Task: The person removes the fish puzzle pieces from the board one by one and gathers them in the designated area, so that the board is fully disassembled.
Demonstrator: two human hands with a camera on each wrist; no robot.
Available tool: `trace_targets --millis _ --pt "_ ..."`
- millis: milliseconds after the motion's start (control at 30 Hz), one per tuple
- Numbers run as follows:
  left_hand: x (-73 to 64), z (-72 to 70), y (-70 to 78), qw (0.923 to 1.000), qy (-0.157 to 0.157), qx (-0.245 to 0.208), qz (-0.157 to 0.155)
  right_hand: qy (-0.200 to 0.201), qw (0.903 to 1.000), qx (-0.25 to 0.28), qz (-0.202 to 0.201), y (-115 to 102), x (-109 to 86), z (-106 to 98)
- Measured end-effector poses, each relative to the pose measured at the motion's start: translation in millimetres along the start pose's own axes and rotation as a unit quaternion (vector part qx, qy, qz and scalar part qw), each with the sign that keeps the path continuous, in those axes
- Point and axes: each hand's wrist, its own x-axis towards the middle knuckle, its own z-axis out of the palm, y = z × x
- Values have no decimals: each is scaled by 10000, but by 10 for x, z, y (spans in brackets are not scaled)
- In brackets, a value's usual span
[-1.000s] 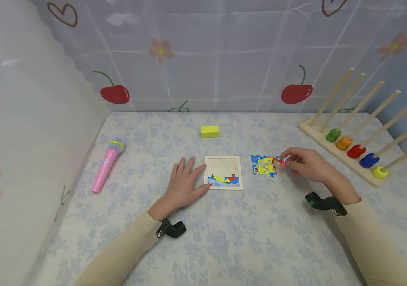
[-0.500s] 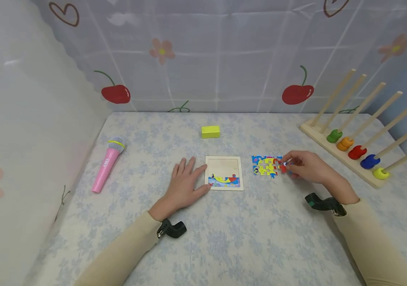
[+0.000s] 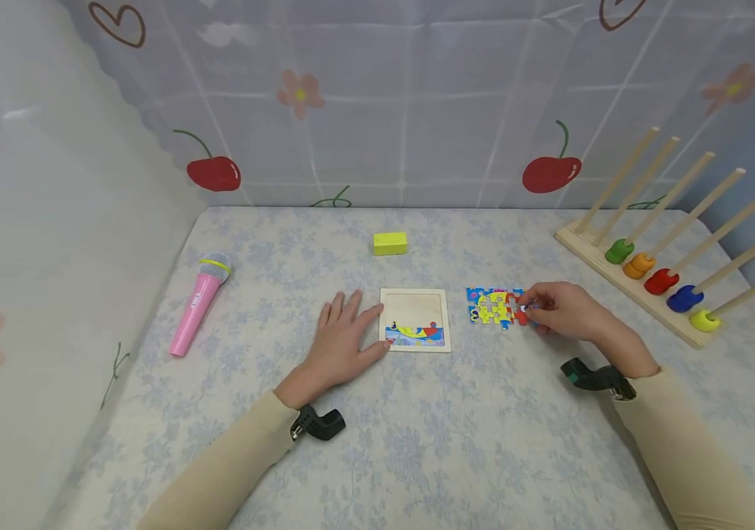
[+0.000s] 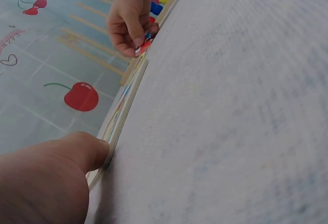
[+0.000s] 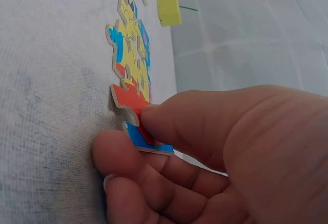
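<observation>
My left hand (image 3: pixel 340 350) lies flat with fingers spread, its thumb and forefinger touching the left side of a square wooden puzzle tray (image 3: pixel 448 331). Several puzzle pieces (image 3: pixel 417 336) fill the tray's lower part; bare wood shows above. To the right of the tray lies a joined patch of yellow and blue puzzle pieces (image 3: pixel 493 305). At that patch's right edge, my right hand (image 3: pixel 569 313) pinches a red and blue puzzle piece (image 5: pixel 130 101), thumb on top. The piece is slightly raised and tilted in the right wrist view; whether it interlocks with the patch, I cannot tell.
A yellow block (image 3: pixel 390 244) stands behind the tray. A pink toy microphone (image 3: pixel 197 309) lies at the left. On the right is a wooden peg stand (image 3: pixel 636 283) with coloured beads and tall pegs. A printed curtain (image 3: pixel 404 110) hangs behind the table.
My right hand has shifted slightly toward me, turning and lowering the red puzzle piece beside the yellow patch. My left hand and the tray have stayed put.
</observation>
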Motion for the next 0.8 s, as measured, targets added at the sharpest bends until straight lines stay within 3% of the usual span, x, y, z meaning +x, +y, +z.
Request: trace_targets --millis 467,800 --pt "-1 -4 6 10000 -14 -19 -19 384 9963 -761 -112 33 25 22" --pt "-4 -7 -4 10000 14 -7 29 435 9947 -927 -127 22 20 30"
